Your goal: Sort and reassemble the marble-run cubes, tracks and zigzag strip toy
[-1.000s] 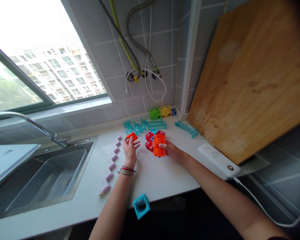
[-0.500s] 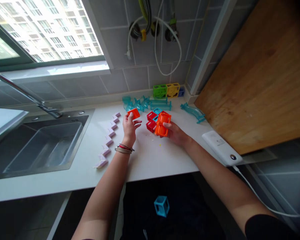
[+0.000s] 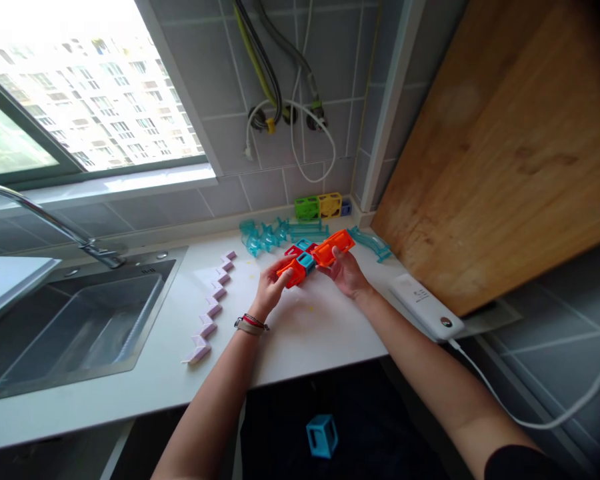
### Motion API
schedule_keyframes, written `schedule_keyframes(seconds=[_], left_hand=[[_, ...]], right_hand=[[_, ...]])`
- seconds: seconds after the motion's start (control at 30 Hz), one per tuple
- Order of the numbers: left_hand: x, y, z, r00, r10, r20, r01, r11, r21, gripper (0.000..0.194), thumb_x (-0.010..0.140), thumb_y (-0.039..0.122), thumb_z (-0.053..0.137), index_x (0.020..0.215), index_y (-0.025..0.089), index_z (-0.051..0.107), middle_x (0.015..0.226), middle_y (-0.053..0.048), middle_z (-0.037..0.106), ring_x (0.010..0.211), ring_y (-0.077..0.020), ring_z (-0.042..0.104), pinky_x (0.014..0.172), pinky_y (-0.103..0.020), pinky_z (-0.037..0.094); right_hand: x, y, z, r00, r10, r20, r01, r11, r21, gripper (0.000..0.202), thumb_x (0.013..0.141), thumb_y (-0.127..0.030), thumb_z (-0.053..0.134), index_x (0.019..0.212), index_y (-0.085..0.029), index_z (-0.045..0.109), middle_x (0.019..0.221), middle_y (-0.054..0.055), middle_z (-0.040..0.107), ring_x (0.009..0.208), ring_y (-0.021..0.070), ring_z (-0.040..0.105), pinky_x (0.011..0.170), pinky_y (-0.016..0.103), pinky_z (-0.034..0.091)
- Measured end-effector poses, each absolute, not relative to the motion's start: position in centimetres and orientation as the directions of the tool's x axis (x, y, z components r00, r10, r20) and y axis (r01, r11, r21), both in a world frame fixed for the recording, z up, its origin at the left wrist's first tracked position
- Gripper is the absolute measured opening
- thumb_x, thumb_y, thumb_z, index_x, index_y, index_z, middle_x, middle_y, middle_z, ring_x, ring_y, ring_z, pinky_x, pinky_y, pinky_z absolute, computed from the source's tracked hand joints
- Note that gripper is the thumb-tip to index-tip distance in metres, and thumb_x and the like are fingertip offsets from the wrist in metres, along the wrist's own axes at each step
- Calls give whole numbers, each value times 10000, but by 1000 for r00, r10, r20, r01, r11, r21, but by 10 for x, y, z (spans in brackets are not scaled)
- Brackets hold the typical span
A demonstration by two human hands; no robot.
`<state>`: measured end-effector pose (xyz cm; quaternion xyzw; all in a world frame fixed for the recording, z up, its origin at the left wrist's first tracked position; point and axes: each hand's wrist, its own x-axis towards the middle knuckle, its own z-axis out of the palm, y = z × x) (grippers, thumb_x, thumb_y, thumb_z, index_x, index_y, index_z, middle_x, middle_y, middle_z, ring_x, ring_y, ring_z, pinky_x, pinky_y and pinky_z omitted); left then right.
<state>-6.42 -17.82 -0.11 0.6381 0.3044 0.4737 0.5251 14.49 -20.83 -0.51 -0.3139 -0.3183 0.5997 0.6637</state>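
My left hand grips a short orange block whose right side meets a blue block. A longer orange piece is held tilted in my right hand, its lower left end close to the blue block. Whether the two touch is too small to tell. Just behind my fingers, red blocks and another blue block are partly hidden. One blue cube rests low in the view, against my dark clothing.
Translucent teal pieces lie at the back, with green and yellow blocks by the wall. A lilac zigzag strip runs beside the sink. At right are a white power bank and a wooden board.
The left hand has brought its orange block right and down against the blue block. The right hand's orange piece has turned from upright to slanted. The camera view has shifted.
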Motion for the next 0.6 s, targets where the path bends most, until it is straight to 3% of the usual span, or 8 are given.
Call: schedule_keyframes(seconds=[0.13, 0.3, 0.6], left_hand=[[-60, -183, -4, 426, 878, 220, -76, -207, 975, 459, 828, 434, 740, 1177, 138, 703, 796, -51, 723, 564, -132, 623, 474, -227, 499], [-55, -182, -6, 335, 903, 270, -115, -246, 963, 429, 846, 436, 730, 1161, 153, 667, 871, -56, 725, 588, -144, 657, 512, -257, 566], [-56, -183, -11, 366, 880, 301, -28, -313, 949, 469, 902, 469, 656, 1260, 167, 679, 1060, -92, 740, 603, -118, 633, 522, -235, 555]], right_hand=[[136, -214, -1, 36, 995, 93, -549, 97, -830, 476, 720, -506, 832, 1073, -244, 651, 1046, 32, 732, 983, 226, 696, 799, 344, 604], [125, -220, 3, -10, 990, 140, -491, 117, -863, 473, 730, -440, 837, 1103, -211, 658, 1077, 58, 734, 1015, 256, 687, 882, 415, 589], [127, -218, 2, 11, 993, 121, -481, 111, -869, 503, 703, -430, 850, 1117, -200, 681, 979, 46, 745, 917, 245, 709, 818, 409, 605]])
